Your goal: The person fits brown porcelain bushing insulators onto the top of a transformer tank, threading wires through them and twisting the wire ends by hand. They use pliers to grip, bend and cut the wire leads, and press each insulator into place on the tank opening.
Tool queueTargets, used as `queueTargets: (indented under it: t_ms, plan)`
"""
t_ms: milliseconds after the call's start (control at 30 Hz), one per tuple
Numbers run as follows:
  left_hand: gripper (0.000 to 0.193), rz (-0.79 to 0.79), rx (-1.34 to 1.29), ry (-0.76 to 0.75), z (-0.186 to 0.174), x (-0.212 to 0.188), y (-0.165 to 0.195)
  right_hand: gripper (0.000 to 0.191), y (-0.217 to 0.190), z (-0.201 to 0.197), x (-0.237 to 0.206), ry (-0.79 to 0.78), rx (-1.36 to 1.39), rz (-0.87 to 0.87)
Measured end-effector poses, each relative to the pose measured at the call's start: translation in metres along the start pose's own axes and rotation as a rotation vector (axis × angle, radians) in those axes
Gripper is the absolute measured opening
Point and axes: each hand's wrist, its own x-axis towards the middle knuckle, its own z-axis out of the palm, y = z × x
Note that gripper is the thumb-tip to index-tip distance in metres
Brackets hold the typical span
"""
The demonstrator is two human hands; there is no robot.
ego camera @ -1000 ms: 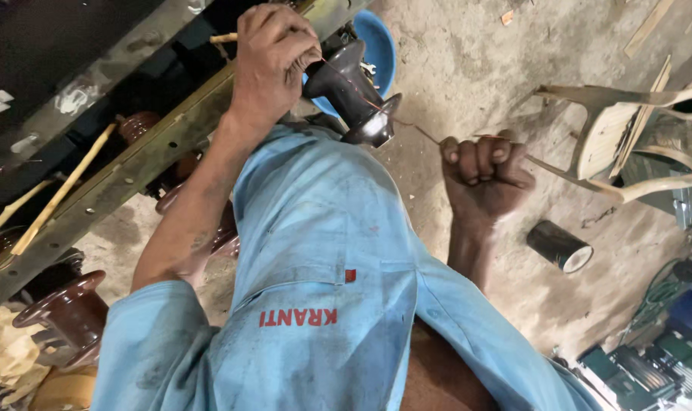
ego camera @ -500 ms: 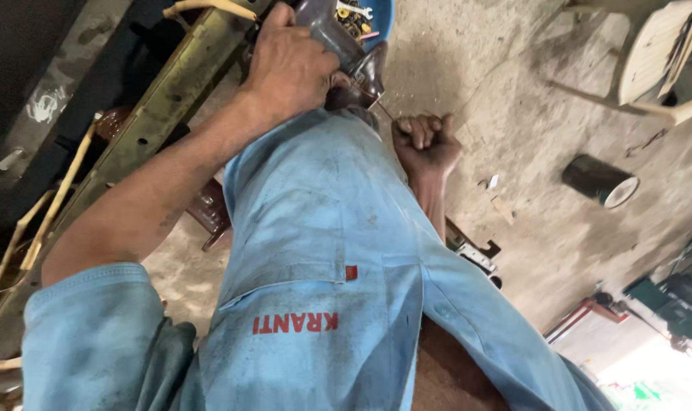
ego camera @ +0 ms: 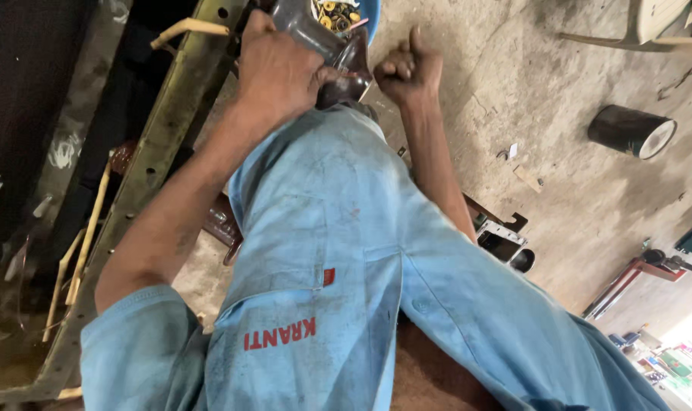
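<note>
Left hand (ego camera: 281,72) grips a dark metal part (ego camera: 338,57), mostly hidden under its fingers; right hand (ego camera: 408,70) is fisted, its contents unseen. Blue bowl (ego camera: 369,15) is cut off above.

A small red square label (ego camera: 328,277) sits on the blue shirt (ego camera: 346,251), with a line of red lettering (ego camera: 279,333) just below it. Far off at the lower right, colourful boxes (ego camera: 677,361) stand blurred, too small to tell apart.
</note>
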Motion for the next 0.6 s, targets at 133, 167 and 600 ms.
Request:
queueTargets:
  t_ms: [133, 167, 600]
  plan:
    - [0.039, -0.026, -0.062, -0.003, -0.006, -0.005, 0.001, 0.04, -0.001, -0.041, -0.028, -0.193, 0.078, -0.022]
    - [0.037, -0.03, -0.061, -0.026, -0.009, -0.004, 0.001, 0.041, -0.003, -0.049, -0.032, -0.271, 0.107, -0.019]
    - [0.033, 0.042, -0.095, -0.106, -0.005, -0.013, -0.007, 0.029, -0.01, -0.144, -0.066, -0.215, -0.505, -0.316]
